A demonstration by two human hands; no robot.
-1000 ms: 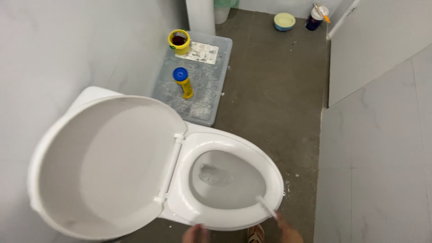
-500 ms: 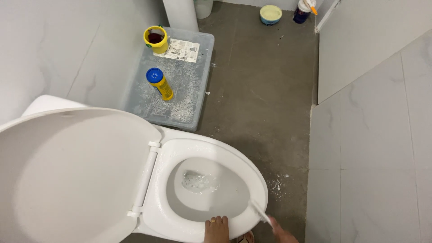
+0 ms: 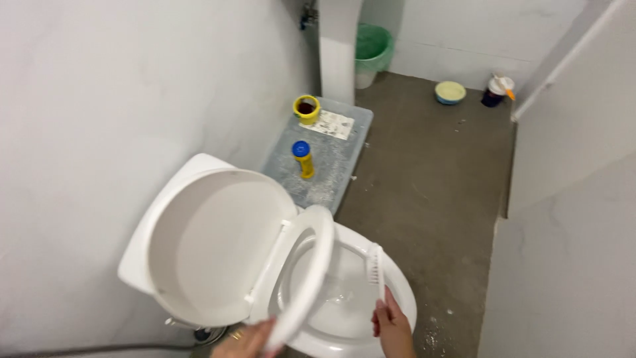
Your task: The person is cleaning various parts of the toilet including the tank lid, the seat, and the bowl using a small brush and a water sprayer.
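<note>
Under your left hand point(image 3: 246, 341) the toilet seat point(image 3: 311, 278) stands half raised, tilted on its hinge between the open lid point(image 3: 212, 245) and the bowl rim point(image 3: 397, 292). Your fingers are closed on the seat's front edge at the bottom of the view; how far they wrap around it you cannot tell, since the hand is cut off by the frame. From those fingers the seat's long axis runs up and away toward the hinge, so the ring rises almost edge-on above your grip.

Your right hand point(image 3: 392, 328) is clamped on the handle of a white scrub brush point(image 3: 375, 268). The brush stands nearly upright out of that fist, bristle head above the fingers and facing the bowl, just beside the raised seat and over the right part of the rim. The two hands are near each other, the seat on the left-hand side, the brush on the right; the right hand is the nearer one to the exposed rim and the water in the bowl point(image 3: 338, 295).

Well beyond both sets of fingers, on the floor, lies a clear plastic box lid point(image 3: 331, 166) with a blue-capped yellow bottle point(image 3: 303, 158) and a yellow cup point(image 3: 307, 109) on it. Farther still are a green bin point(image 3: 372, 43), a small bowl point(image 3: 450, 91) and a dark tub point(image 3: 495, 91).
</note>
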